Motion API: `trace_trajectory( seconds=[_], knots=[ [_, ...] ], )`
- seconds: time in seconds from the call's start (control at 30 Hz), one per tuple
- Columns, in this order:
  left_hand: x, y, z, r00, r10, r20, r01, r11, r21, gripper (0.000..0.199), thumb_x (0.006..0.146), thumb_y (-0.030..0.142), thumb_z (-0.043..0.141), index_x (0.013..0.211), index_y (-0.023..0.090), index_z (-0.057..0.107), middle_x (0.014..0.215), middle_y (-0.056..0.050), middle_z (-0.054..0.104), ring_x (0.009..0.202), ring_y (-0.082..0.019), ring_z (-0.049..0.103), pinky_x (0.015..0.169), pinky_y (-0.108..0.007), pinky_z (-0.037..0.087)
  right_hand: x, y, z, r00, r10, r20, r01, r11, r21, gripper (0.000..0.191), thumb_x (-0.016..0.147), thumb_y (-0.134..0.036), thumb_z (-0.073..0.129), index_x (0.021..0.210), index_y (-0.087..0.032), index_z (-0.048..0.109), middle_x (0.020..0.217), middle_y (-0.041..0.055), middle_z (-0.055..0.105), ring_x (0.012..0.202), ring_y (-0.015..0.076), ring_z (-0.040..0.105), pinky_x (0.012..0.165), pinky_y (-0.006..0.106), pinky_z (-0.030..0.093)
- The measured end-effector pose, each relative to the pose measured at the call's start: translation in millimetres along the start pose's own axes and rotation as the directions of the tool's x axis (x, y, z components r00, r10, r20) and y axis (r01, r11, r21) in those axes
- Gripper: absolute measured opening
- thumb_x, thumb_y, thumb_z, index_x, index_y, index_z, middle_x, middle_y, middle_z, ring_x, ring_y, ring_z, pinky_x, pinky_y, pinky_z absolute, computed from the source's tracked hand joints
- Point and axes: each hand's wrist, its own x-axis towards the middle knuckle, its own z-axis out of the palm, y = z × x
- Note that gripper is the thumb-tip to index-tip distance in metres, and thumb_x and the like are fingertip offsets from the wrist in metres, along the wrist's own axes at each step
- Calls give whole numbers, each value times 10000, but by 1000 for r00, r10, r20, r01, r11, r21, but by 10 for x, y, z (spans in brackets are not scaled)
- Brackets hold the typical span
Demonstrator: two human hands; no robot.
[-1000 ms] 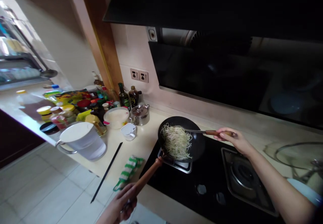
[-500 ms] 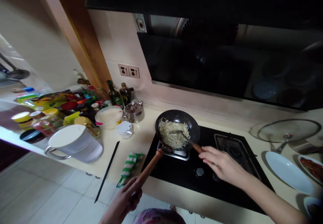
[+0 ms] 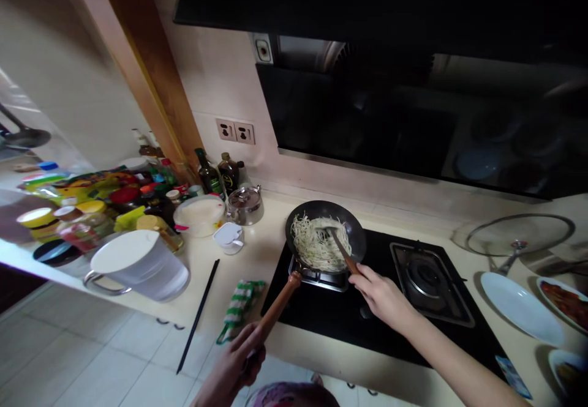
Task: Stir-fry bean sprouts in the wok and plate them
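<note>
L hand [image 3: 245, 353] closed round wok [image 3: 361, 235] handle, R hand [image 3: 379, 294] gripping spatula [image 3: 345, 256]; noodles [image 3: 321, 249] beyond both, btwn.

Dim, uneven light leaves the upper right nearly black, with faint reflections on the dark panel [image 3: 367, 119]. Cool glare touches the left edge; the corners look stretched and soft.

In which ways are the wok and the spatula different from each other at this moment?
The wok is wide, dark and bowl-shaped, whereas the spatula is slim. The wok sits on a burner, while the spatula slants down into the pale strands. The left hand holds the wok's long handle, and the right hand holds the spatula. Both have a brown, wooden-looking handle.
</note>
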Motion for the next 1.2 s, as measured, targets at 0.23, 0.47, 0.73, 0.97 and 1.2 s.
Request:
trace_trajectory(
  seconds=[0.23, 0.47, 0.73, 0.97, 1.2],
  knots=[
    [5, -8, 16, 1000, 12, -18, -12, 1000, -5, 536, 672, 580, 699, 1047, 223, 563, 597, 23, 541, 467, -75, 393, 442, -183, 207, 128, 281, -179, 985, 46, -165, 5, 955, 298, 205, 925, -191, 463, 1010, -230, 646, 1076, 96, 647, 933, 182, 672, 807, 279, 557],
    [35, -46, -22, 999, 5, -49, -4, 1000, 12, 535, 685, 573, 689, 1086, 243, 558, 615, 12, 567, 476, -88, 427, 438, -182, 235, 358, 461, 53, 981, -96, -167, 134, 963, 233, 250, 905, -135, 455, 1002, -191, 678, 1241, 157, 610, 1064, 224, 649, 862, 317, 551],
    [11, 3, -18, 999, 19, 39, -20, 999, 28, 500, 705, 570, 670, 1036, 210, 563, 601, 40, 521, 467, -64, 373, 446, -188, 215, -222, 74, -1206, 989, -120, 84, 114, 991, 76, 327, 879, -134, 465, 1106, -272, 654, 1282, 106, 605, 916, 204, 706, 706, 258, 590],
    [-5, -5, -40, 998, 21, 57, -24, 998, 50, 541, 703, 598, 652, 1067, 210, 553, 612, 37, 517, 475, -69, 368, 446, -196, 216, 211, -204, -946, 998, -23, 60, 14, 989, 145, 250, 903, -181, 445, 982, -224, 678, 973, 59, 702, 720, 147, 689, 631, 233, 548],
    [-17, -7, -43, 994, 51, 101, -61, 993, 102, 567, 694, 632, 634, 1067, 209, 573, 659, 22, 543, 484, -79, 371, 446, -211, 212, 570, 530, -930, 856, 492, -159, -443, 856, 266, 205, 845, -369, 532, 879, -225, 673, 757, 17, 721, 601, 163, 669, 566, 250, 513]
  ],
)
